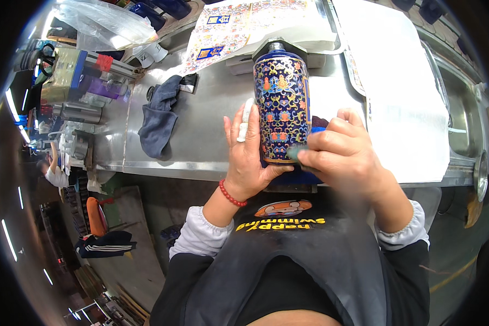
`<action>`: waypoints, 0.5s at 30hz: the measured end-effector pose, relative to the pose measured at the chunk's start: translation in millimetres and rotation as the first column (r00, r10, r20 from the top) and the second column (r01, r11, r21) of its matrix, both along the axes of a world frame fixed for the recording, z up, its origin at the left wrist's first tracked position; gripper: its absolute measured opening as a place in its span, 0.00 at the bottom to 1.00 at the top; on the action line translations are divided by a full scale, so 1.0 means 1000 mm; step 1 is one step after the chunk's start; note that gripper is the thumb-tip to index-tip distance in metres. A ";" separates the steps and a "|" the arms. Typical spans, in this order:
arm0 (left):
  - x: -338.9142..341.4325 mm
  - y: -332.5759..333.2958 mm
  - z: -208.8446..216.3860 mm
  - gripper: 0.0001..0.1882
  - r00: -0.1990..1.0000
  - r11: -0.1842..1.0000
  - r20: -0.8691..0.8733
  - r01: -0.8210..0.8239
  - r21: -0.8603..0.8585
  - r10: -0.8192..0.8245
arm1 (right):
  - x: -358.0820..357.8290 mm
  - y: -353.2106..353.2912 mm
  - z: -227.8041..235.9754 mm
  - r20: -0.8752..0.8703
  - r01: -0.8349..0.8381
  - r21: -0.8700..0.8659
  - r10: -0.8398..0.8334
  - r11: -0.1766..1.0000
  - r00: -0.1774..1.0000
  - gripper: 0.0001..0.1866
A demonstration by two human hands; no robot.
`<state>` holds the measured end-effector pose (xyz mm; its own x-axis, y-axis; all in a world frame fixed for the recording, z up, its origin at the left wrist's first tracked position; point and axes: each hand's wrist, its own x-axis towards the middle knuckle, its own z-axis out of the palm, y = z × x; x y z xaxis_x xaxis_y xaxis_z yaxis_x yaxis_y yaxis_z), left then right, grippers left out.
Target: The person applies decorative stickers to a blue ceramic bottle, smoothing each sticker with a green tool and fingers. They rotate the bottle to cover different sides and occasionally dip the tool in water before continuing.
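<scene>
A dark blue bottle (281, 111) covered in a multicoloured floral scroll pattern lies with its neck pointing away from me, near the table's front edge. My left hand (245, 155) steadies it, fingers along its left side and thumb at its base. White wrapping covers one finger of that hand. At the bottle's lower right edge, my right hand (339, 149) pinches a small green piece (294, 153) against the surface; its exact kind is unclear. Behind the right hand, something dark red and blue is mostly hidden. The bottle's upper end is by a dark angular support (304, 56).
A crumpled grey-blue cloth (160, 117) lies left on the metal table (212, 141), beside a small black-and-white item (188, 83). Printed patterned sheets (223, 32) are at the back, white paper (407, 125) at right. A sink (464, 108) is far right; a clear plastic bag (106, 24) is back left.
</scene>
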<state>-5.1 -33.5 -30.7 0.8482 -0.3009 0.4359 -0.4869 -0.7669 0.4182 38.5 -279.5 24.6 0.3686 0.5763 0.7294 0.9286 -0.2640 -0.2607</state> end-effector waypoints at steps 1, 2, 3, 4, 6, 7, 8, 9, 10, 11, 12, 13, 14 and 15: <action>0.000 0.000 0.000 0.67 1.000 1.000 0.003 0.003 0.007 -0.003 | -0.001 0.001 0.004 -0.058 0.054 -0.009 -0.055 0.998 0.997 0.10; 0.000 0.000 -0.001 0.67 1.000 1.000 0.001 0.004 -0.003 -0.004 | 0.001 0.002 0.008 -0.042 0.071 0.007 -0.071 0.997 0.997 0.10; 0.000 0.000 -0.001 0.67 1.000 1.000 0.001 0.007 -0.008 -0.007 | -0.001 0.002 0.011 -0.101 0.132 0.041 -0.127 0.990 0.987 0.09; 0.000 0.000 -0.001 0.67 1.000 1.000 0.006 0.011 -0.010 -0.011 | 0.000 0.003 0.013 -0.076 0.195 0.002 -0.194 0.981 0.978 0.09; 0.001 0.000 -0.001 0.67 1.000 1.000 0.003 0.010 -0.006 -0.010 | -0.002 0.003 0.016 0.003 0.103 -0.038 -0.103 0.994 0.995 0.08; 0.000 0.000 -0.001 0.67 1.000 1.000 0.004 0.009 -0.004 -0.009 | -0.002 0.002 0.017 0.061 0.031 -0.105 -0.024 0.994 0.998 0.08; 0.001 0.000 -0.001 0.67 1.000 1.000 0.003 0.009 -0.011 -0.009 | -0.002 0.001 0.016 0.040 -0.002 -0.066 0.005 0.998 0.999 0.09; 0.001 0.000 -0.001 0.67 1.000 1.000 0.006 0.010 -0.013 -0.010 | -0.001 0.001 0.016 -0.064 0.013 -0.049 -0.016 0.999 0.998 0.11; 0.001 0.000 -0.001 0.67 1.000 1.000 0.010 0.014 -0.011 -0.014 | -0.001 0.000 0.015 -0.103 -0.006 -0.009 0.005 1.000 0.995 0.13; 0.001 0.000 -0.001 0.67 1.000 1.000 0.012 0.014 -0.013 -0.013 | 0.001 0.000 0.014 -0.139 -0.001 0.115 0.017 0.993 0.990 0.15; 0.001 0.000 -0.001 0.66 1.000 1.000 0.010 0.014 -0.012 -0.013 | 0.001 0.000 0.012 -0.168 0.113 0.110 -0.094 0.987 0.981 0.16; 0.001 0.000 -0.001 0.66 1.000 1.000 0.018 0.015 -0.011 -0.014 | 0.001 0.000 0.011 -0.102 0.191 0.006 -0.189 0.982 0.977 0.11; 0.001 0.000 -0.001 0.66 1.000 1.000 0.008 0.012 -0.008 -0.012 | 0.000 0.000 0.009 -0.019 0.145 0.008 -0.145 0.989 0.989 0.11; 0.001 0.000 -0.001 0.66 1.000 1.000 0.010 0.011 -0.009 -0.011 | -0.002 0.000 0.008 0.034 0.106 -0.089 -0.103 0.990 0.994 0.12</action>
<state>-3.6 -33.7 -31.8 0.8404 -0.3060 0.4473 -0.4994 -0.7577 0.4200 36.9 -279.5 32.4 0.4094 0.6001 0.6872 0.9017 -0.3811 -0.2043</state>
